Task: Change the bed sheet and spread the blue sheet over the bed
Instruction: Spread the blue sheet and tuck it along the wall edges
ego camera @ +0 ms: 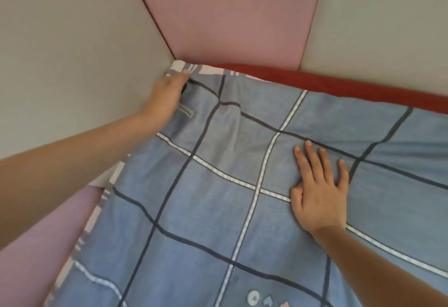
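Blue sheet [206,209] with dark and white checks, red mattress edge [339,83]

Hidden under sheet [213,212] corner: left hand [164,99] fingers

Wall panels [72,52] boxing in the far-left corner, blue sheet [198,209] open mid-bed

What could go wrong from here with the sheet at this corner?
1. The red bed edge shows past the blue sheet; pulling with the left hand at the corner may uncover more.
2. Creases run beside the flat right hand; they may stay in unless smoothed.
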### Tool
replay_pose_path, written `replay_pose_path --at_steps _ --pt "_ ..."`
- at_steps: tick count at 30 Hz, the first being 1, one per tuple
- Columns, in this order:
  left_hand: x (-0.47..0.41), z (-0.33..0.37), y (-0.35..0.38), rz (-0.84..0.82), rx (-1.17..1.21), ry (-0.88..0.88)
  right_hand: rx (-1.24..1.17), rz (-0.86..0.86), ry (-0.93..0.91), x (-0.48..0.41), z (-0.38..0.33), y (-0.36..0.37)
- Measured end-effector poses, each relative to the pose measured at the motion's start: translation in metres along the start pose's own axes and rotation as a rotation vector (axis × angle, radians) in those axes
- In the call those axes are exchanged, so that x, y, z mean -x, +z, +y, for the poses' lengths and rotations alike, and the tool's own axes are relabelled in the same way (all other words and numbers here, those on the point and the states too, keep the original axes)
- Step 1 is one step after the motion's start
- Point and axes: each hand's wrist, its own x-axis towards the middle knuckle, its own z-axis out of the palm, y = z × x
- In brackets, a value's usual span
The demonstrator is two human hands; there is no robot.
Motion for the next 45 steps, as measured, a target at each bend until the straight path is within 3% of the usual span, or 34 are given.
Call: replay_pose_path --at_steps 2,4,6,7,9,10,13,16,20,23,25,27,34,40,45 --pt "0.029 -0.008 -0.007 -0.111 -0.149 0.441 -0.007 -0.002 0.001 0.0 0.0 -0.001" --pt "0.05 -0.021 -0.008 -0.373 -0.527 0.69 -0.011 -0.002 -0.006 0.0 -0.001 -0.003" --pt "0.064 -0.035 0.0 -0.682 -0.787 0.548 -0.008 0.002 0.0 0.001 0.0 -0.003" --pt "0.067 -0.039 0.003 -0.72 -0.732 0.411 -0.008 0.001 0.003 0.0 0.0 -0.003" --pt "0.072 -0.034 0.006 -0.578 -0.397 0.293 -0.014 0.0 0.006 0.0 -0.002 -0.003" --pt "0.072 -0.029 0.009 -0.432 -0.268 0.27 -0.014 0.001 0.007 0.0 -0.001 -0.003" --pt "0.062 -0.017 0.013 -0.072 -0.237 0.202 -0.015 0.005 0.004 0.0 0.0 -0.004" --pt "0.059 -0.014 0.02 -0.193 -0.32 -0.03 -0.015 -0.005 0.006 0.002 -0.001 -0.004" --pt "0.06 -0.004 0.023 -0.456 -0.393 0.047 -0.02 -0.022 0.011 0.001 -0.001 -0.005" --pt "0.04 0.012 0.016 -0.555 -0.475 -0.199 -0.024 -0.033 0.012 0.002 0.0 -0.004" --pt "0.011 0.024 0.006 -0.459 -0.396 -0.308 -0.031 -0.042 0.017 0.002 0.0 -0.004" --pt "-0.021 0.038 -0.004 -0.343 -0.376 -0.255 -0.04 -0.048 0.017 0.0 0.0 -0.004" --pt "-0.083 0.066 -0.01 -0.13 -0.747 -0.029 -0.058 -0.036 0.022 -0.003 -0.001 -0.004" --pt "-0.102 0.025 -0.031 0.214 -0.58 0.094 -0.067 -0.026 0.029 -0.003 -0.002 -0.004" --pt "-0.077 0.03 0.0 0.136 -0.514 -0.017 -0.053 -0.007 0.026 -0.005 -0.003 -0.004"
